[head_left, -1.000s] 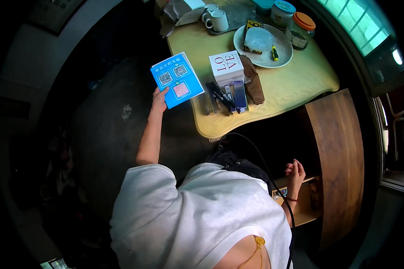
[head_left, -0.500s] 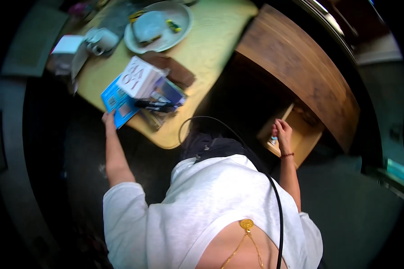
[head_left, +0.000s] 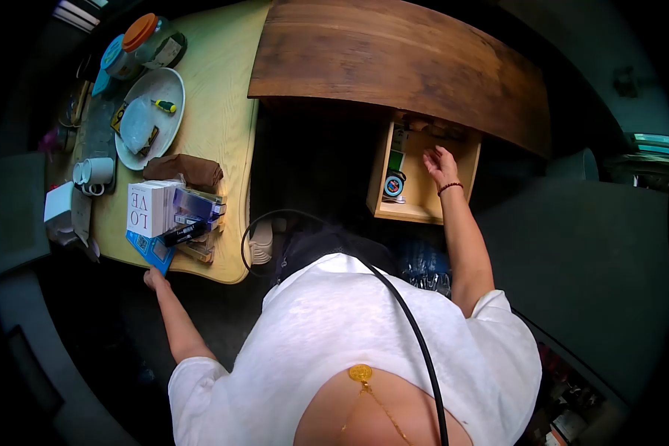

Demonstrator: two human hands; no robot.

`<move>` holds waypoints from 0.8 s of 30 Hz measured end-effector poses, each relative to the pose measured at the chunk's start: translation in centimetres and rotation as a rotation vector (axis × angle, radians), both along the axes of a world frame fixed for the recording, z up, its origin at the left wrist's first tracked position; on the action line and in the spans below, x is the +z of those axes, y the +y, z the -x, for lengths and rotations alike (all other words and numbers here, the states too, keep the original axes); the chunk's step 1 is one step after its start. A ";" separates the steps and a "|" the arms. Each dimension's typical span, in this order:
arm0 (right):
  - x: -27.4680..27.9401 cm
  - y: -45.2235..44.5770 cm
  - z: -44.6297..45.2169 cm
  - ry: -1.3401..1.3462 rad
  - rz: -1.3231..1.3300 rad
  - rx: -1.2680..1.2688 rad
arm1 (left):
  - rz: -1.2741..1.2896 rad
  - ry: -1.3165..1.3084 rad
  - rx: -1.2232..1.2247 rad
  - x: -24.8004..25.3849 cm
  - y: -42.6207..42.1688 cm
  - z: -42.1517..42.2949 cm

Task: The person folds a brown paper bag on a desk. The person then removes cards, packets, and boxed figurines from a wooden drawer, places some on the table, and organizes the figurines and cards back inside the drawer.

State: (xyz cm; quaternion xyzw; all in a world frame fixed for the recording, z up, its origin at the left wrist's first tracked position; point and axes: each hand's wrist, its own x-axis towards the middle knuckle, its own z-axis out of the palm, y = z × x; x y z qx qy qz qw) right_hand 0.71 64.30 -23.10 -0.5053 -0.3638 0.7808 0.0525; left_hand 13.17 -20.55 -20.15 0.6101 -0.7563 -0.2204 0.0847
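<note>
My left hand (head_left: 154, 277) is closed on the lower corner of a blue card (head_left: 154, 253) with codes on it, at the edge of the yellow table (head_left: 215, 85). Part of the card is hidden by a white LOVE box (head_left: 147, 209). Dark pens (head_left: 186, 232) and small boxes (head_left: 198, 202) lie beside that box. On the right, my right hand (head_left: 440, 160) hangs over a pulled-out wooden drawer (head_left: 424, 206), fingers apart and nothing in them. A round blue-rimmed item (head_left: 393, 186) and a green item (head_left: 396, 160) lie at the drawer's left side.
A large plate (head_left: 172, 89) holds a plastic-wrapped item and a yellow-black tool. Behind it stand lidded jars (head_left: 152, 41). White mugs (head_left: 97, 172) and a brown pouch (head_left: 186, 170) are also on the table. The wooden desk (head_left: 394, 52) overhangs the drawer. A black cable (head_left: 412, 320) crosses my body.
The view has turned toward the desk and drawer. The blue card has moved from beside the table to its edge, against the LOVE box. My right hand has moved over the drawer.
</note>
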 end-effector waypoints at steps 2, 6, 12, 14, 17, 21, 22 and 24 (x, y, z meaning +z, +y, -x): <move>-1.1 0.3 0.5 -0.080 0.029 0.103 | -0.074 0.093 0.093 1.0 4.0 -1.7; -4.1 -2.6 1.3 -0.170 -0.363 0.486 | -0.221 0.158 0.346 1.0 12.3 -3.8; -0.5 -6.8 2.4 -0.363 -0.751 0.570 | -0.397 0.191 0.317 1.3 22.4 -3.5; -3.4 -6.5 3.1 -0.203 -0.363 0.511 | -0.358 0.182 0.255 1.3 23.1 -3.0; -5.1 -5.7 3.2 -0.164 -0.233 0.548 | -0.336 0.317 0.094 1.1 23.5 -2.2; -7.1 -5.3 3.0 -0.195 -0.277 0.561 | -0.382 0.326 0.010 2.3 25.0 -0.2; -5.1 -5.4 2.8 -0.170 -0.342 0.568 | -0.447 0.266 -0.004 3.3 26.2 0.6; -1.8 -5.0 2.5 -0.145 -0.406 0.574 | -0.474 0.298 -0.044 7.5 31.4 2.8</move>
